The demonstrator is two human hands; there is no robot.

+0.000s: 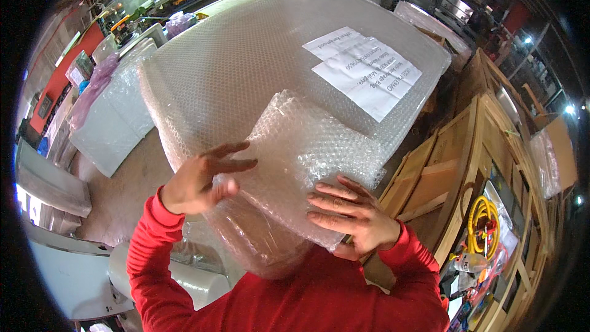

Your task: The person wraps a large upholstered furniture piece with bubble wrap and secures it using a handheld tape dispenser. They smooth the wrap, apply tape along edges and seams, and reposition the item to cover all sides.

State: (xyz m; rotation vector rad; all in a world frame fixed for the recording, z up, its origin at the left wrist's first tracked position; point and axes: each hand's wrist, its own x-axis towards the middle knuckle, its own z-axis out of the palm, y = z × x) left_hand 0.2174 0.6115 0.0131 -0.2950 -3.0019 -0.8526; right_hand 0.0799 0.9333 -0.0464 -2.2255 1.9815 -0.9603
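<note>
A large, boxy load wrapped in bubble wrap fills the middle, with printed white paper sheets on top. On its near end lies a loose piece of bubble wrap, partly folded and bunched. A clear plastic-wrapped bundle rests below it against my red-sleeved body. My left hand is at the left edge of the loose piece, fingers apart and thumb out. My right hand lies on the right part of that piece, fingers stretched across it. What the wrapping covers cannot be made out.
At the right stands a wooden crate holding a coiled yellow hose or cord and assorted items. A white roll lies at lower left. White wrapped panels stand at the left, and a cardboard box sits far right.
</note>
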